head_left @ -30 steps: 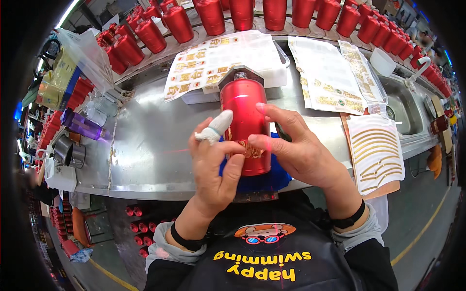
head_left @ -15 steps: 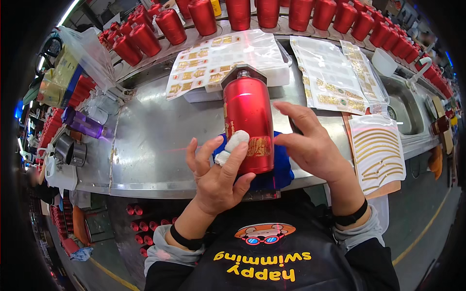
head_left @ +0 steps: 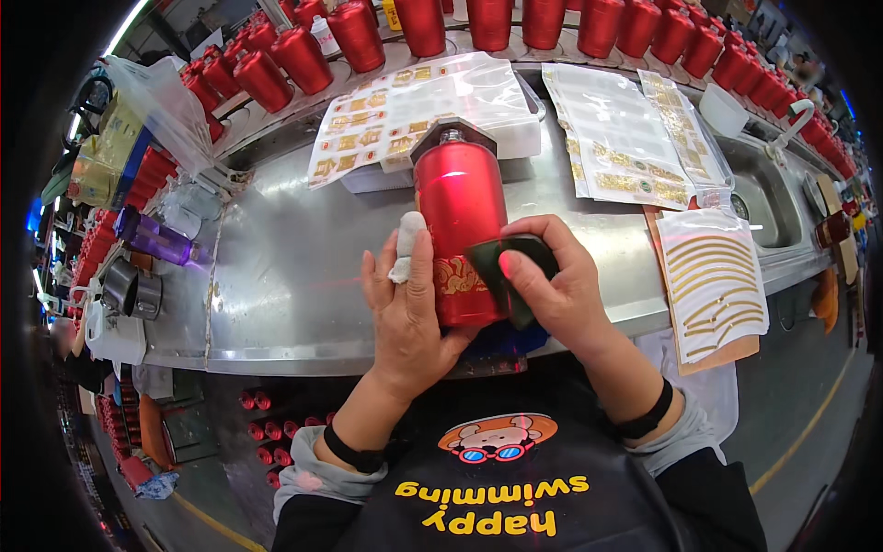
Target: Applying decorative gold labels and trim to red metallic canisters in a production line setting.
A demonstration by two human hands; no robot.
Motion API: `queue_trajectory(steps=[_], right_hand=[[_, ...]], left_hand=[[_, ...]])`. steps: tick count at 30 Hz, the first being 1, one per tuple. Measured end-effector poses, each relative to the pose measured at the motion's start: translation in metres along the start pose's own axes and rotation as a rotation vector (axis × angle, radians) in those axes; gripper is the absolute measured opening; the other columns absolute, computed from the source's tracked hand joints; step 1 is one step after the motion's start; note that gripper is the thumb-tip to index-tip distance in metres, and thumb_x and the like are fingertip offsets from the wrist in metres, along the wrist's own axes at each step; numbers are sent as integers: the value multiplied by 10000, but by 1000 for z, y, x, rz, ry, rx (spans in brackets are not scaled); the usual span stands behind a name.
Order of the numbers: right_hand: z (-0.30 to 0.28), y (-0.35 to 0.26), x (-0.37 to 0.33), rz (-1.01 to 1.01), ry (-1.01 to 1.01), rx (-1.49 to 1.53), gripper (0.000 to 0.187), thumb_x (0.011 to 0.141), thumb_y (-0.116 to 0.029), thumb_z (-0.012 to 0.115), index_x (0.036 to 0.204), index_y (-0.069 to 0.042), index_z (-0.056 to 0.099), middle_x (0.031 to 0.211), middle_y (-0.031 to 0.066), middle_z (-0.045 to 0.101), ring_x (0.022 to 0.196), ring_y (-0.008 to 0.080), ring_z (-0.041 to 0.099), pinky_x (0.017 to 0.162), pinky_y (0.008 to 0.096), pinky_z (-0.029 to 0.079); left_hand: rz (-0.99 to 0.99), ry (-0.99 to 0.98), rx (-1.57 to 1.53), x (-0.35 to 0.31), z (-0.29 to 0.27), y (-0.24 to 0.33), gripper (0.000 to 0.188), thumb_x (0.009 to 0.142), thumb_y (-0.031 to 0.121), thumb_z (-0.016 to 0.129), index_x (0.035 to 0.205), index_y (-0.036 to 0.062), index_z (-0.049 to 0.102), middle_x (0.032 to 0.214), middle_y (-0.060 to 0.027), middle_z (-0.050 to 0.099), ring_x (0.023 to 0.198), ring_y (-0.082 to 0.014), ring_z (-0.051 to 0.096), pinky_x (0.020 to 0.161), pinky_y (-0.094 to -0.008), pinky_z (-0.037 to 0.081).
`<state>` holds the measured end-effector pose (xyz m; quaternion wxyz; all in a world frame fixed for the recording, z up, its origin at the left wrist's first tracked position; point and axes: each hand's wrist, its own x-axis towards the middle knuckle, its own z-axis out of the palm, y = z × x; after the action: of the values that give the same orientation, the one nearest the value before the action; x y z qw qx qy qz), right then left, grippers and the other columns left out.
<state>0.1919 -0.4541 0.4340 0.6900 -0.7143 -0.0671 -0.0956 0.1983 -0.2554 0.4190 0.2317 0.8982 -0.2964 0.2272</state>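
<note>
A glossy red bottle [head_left: 457, 198] lies in front of me at the table's near edge, its neck pointing away toward a dark angular holder [head_left: 483, 136]. Gold patterned decals show on its lower side. My left hand [head_left: 405, 299] steadies the bottle along its lower left, thumb at the base; one finger is wrapped in white. My right hand [head_left: 556, 285] grips a flat dark green scraper [head_left: 520, 262], whose edge rests against the bottle's right side by the gold decal. A bit of blue cloth [head_left: 506, 340] shows under the bottle.
Decal sheets [head_left: 368, 124] lie on a white bin at the back, with more sheets [head_left: 625, 138] to the right. Gold strips on a white sheet [head_left: 713, 276] lie near the sink [head_left: 773, 212]. Red bottles [head_left: 423, 23] line the far conveyor. A purple bottle [head_left: 156, 235] stands left.
My right hand has brought the dark green scraper against the bottle. The bottle has rolled, so the gold decal shows differently, and my left hand has shifted to its left side.
</note>
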Motion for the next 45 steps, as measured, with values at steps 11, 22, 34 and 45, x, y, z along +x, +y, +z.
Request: queue_trajectory(steps=[11,22,34,45], right_hand=[[-18,-29,2,-571,-508,-334,335,633,-13,751,935,-106,641,899,62,571,834,277,559,748,380,442],[-21,-14,37,-830,10,-798,257,699,-65,775,928,-96,661,803,86,566,759,265,572,666,365,446],[-7,-38,41,-279,-212,-453,164,798,-65,713,939,-25,642,784,117,608,693,258,613,626,330,480],[7,-48,40,-410,-341,-576,194,788,-84,737,938,-23,631,809,139,634,708,274,641,619,343,503]], left_hand=[[-93,0,-272,-4,12,-17,1131,671,417,821,1507,-10,191,1524,-238,292,1329,-408,365,1114,-548,181],[-121,20,-309,-6,19,-19,1110,690,501,794,1482,-40,234,1432,-224,402,1264,-409,385,1063,-501,285],[-157,-7,-249,-3,9,-20,1105,669,544,786,1484,-2,277,1427,-192,440,1319,-395,359,1088,-587,200],[-148,-18,-181,-7,9,-20,1093,662,568,778,1465,-11,314,1391,-184,473,1322,-377,358,1084,-598,188]])
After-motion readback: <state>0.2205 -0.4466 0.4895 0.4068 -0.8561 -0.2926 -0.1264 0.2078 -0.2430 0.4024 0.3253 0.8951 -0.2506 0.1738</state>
